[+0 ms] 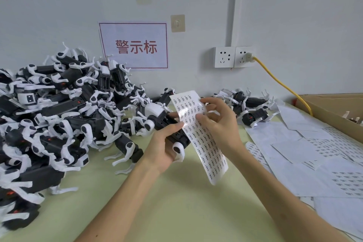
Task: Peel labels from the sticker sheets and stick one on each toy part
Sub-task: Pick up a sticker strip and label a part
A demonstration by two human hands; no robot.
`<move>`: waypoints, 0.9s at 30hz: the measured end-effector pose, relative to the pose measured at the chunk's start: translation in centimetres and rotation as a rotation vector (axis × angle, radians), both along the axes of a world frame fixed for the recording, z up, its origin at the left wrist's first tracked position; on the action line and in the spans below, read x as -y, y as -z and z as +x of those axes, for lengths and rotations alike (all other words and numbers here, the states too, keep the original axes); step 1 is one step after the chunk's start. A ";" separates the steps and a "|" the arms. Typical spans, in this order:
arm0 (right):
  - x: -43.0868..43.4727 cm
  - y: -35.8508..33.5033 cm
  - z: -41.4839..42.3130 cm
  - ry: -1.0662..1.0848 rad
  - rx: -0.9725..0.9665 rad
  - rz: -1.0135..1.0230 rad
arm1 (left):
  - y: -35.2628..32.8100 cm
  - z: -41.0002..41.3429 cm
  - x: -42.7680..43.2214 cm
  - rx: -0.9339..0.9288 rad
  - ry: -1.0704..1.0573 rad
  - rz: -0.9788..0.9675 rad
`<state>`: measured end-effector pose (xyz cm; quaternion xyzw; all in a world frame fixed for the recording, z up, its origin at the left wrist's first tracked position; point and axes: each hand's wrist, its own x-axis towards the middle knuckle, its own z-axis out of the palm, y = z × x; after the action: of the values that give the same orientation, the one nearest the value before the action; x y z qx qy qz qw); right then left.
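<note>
Black-and-white plastic makes up the toy part [167, 122], which sits just off centre toward 9 o'clock in the left hand [164, 148]. That hand's fingers are curled under the part's dark body, and the thumb lies across the top, with its tip at the left edge of the sticker sheet [206, 143].

The sticker sheet stands nearly upright between the two hands. It curls a little and runs from about 12 o'clock of the hands down toward 5 o'clock, its face covered in rows of small dark labels. The right hand [219, 124] is on the upper half of the sheet. Its thumb and forefinger are bent toward each other on the face and the other fingers are loosely fanned. They seem to be pinching at a label, though it is too small to be sure one has lifted.

At 9 o'clock a large pile of toys [59, 116] covers the pale green table [176, 208]. A smaller group [250, 111] lies at 2 o'clock against the wall. Loose sheets [318, 155] spread across 4 o'clock, beside a cardboard box [334, 107] at 3 o'clock.
</note>
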<state>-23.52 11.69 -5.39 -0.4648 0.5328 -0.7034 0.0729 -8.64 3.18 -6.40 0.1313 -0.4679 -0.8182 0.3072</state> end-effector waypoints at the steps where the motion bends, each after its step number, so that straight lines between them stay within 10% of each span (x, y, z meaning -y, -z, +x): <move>1: 0.1 0.0 0.0 0.015 -0.002 -0.007 | 0.0 0.0 0.2 -0.053 -0.001 -0.004; 27: 0.1 0.3 -1.4 0.183 0.005 0.082 | -0.9 0.6 -0.2 -0.071 0.027 -0.144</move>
<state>-24.91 11.60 -5.68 -0.4090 0.6014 -0.6857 0.0286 -8.01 3.41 -5.53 0.0735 -0.5159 -0.7907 0.3213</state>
